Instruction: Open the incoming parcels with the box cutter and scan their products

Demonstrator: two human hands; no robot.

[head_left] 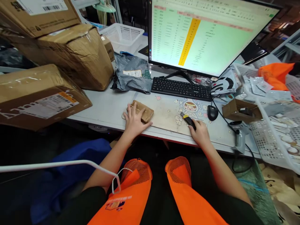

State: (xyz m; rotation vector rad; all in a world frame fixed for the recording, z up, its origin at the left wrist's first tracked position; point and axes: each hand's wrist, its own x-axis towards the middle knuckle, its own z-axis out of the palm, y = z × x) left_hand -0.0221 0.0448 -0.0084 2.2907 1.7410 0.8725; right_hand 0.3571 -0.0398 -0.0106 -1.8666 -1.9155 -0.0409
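My left hand (134, 120) presses flat on the small brown tape-wrapped parcel (142, 111) at the pale worktop's (105, 107) front edge, steadying it; my right hand (200, 132) grips a yellow-black utility knife (188, 120) nearby.

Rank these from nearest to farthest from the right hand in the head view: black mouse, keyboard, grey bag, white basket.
1. Black mouse, just right of the right hand.
2. Keyboard, behind it.
3. Grey bag, back left.
4. White basket, far back left.
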